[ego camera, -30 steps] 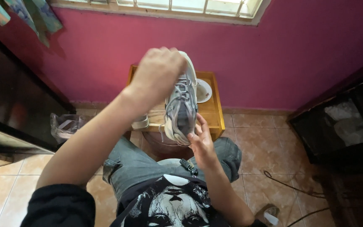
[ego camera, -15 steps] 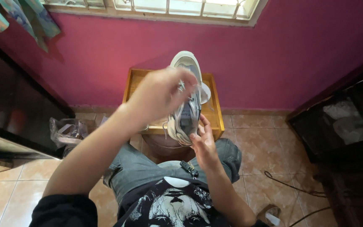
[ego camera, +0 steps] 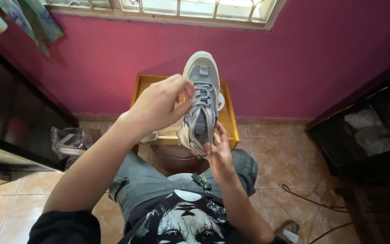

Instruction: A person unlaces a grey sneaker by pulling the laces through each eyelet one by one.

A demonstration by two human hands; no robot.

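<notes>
Left hand point(ego camera: 159, 106) dropped, pinching lace; right hand point(ego camera: 218, 151) grips grey sneaker point(ego camera: 200, 108) heel over wooden table point(ego camera: 229, 124), magenta wall point(ego camera: 317, 63).

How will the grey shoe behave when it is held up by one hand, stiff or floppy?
The grey shoe probably keeps its shape: its thick pale sole looks firm. Its laces look floppy and hang loose, so they may slip through the left hand. Held only at the heel end by the right hand, it might tip.
</notes>
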